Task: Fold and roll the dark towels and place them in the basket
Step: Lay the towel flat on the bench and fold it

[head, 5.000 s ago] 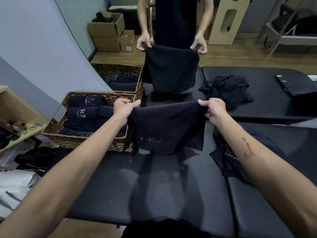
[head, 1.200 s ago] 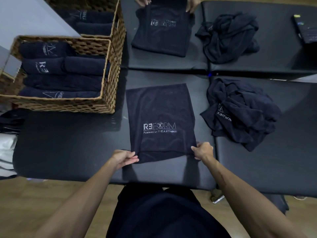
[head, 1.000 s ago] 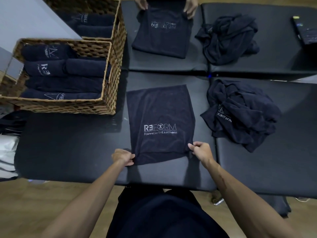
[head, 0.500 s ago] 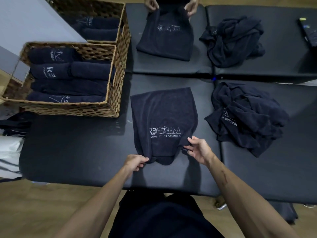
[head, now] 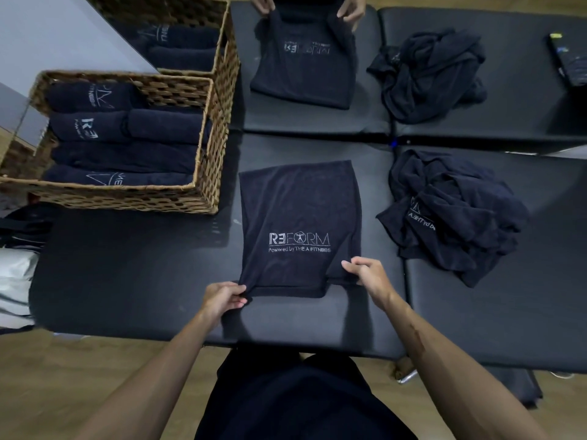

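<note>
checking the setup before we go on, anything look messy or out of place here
Only the unfolded towels: one crumpled heap lies right of the flat towel, another behind it. The basket holds neat rolls.

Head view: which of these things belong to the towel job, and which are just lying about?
Job:
left hand
right hand
flat towel
near basket
towel heap

Lying about:
laptop
white bag
</note>
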